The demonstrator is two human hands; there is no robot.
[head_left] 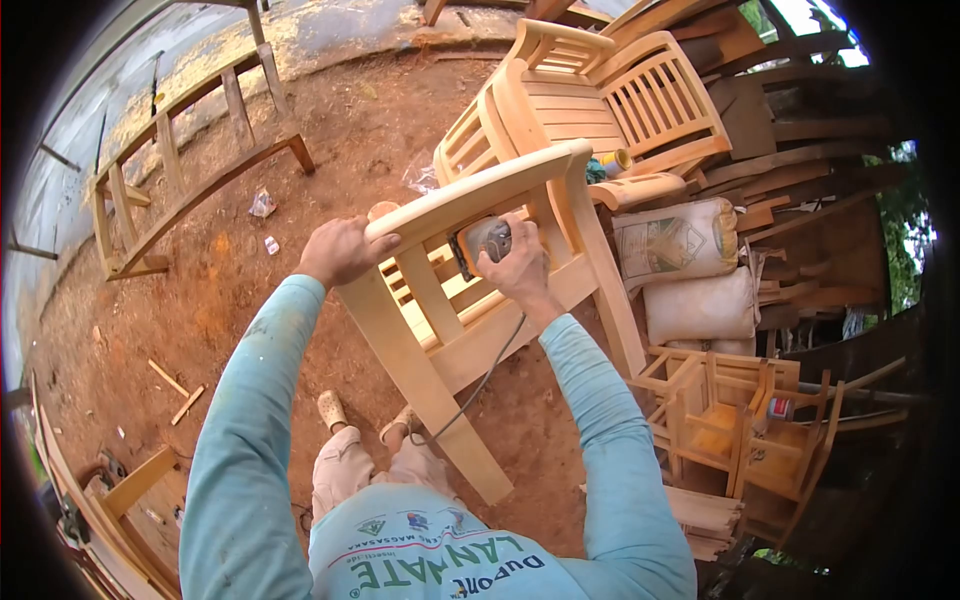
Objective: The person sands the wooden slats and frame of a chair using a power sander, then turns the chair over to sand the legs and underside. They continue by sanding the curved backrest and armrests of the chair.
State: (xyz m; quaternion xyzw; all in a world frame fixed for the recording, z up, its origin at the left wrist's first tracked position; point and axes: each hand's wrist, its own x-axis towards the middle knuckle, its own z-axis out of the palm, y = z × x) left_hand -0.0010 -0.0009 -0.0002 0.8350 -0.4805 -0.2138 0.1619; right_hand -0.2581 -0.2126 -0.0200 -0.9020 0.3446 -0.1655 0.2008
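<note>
Gripping a corded power sander [487,238] at frame centre, the right hand [518,264] holds it at the slatted side of a pale wooden armchair [412,378]. Left hand [340,250], left of centre, curls over the armrest [480,188] end. Stacked sacks [672,243]: right of frame.

One left hand [343,252], one right hand [520,265], one sander [484,240] with one cord [491,369], two clogs [332,409], two thin sticks [187,405], one red-labelled can [780,408], at least two sacks [670,243].

Soft daylight leaves the sky [798,15] nearly white, while fisheye distortion curves the dark-rimmed edges.
</note>
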